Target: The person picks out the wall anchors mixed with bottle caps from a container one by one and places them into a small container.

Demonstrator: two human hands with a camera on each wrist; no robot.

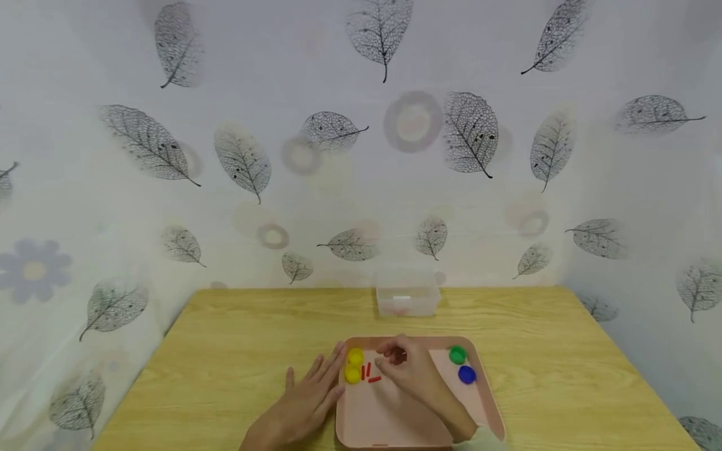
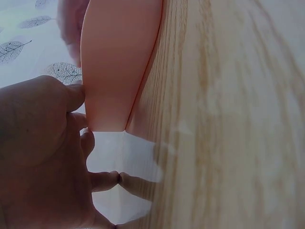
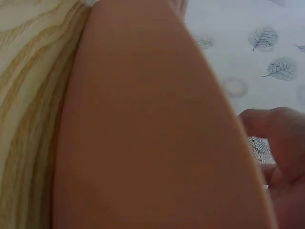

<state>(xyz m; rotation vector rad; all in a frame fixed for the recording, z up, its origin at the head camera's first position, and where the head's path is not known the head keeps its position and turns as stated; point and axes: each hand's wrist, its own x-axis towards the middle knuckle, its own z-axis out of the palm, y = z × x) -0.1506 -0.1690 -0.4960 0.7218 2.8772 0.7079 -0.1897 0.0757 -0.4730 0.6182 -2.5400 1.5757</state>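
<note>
A pink tray (image 1: 389,416) lies on the table. My left hand (image 1: 301,401), fingers spread and straight, rests at its left rim; in the left wrist view, its fingertips are right at the tray's outer wall (image 2: 116,71). Over the tray's upper part is my right hand (image 1: 410,369), thumb and index finger bent toward each other. I cannot tell whether something small is between them. Just left of those fingertips lie three short red sticks (image 1: 369,369). Beside the sticks, two yellow round caps (image 1: 353,374) sit near the left wall. The tray wall hides part of the right hand in the right wrist view.
A green cap (image 1: 457,355) and a blue cap (image 1: 467,374) lie in the tray's upper right. Behind the tray stands a clear plastic box (image 1: 407,304) near the table's back edge. A leaf-patterned cloth (image 1: 338,188) hangs behind the wooden table (image 1: 564,376).
</note>
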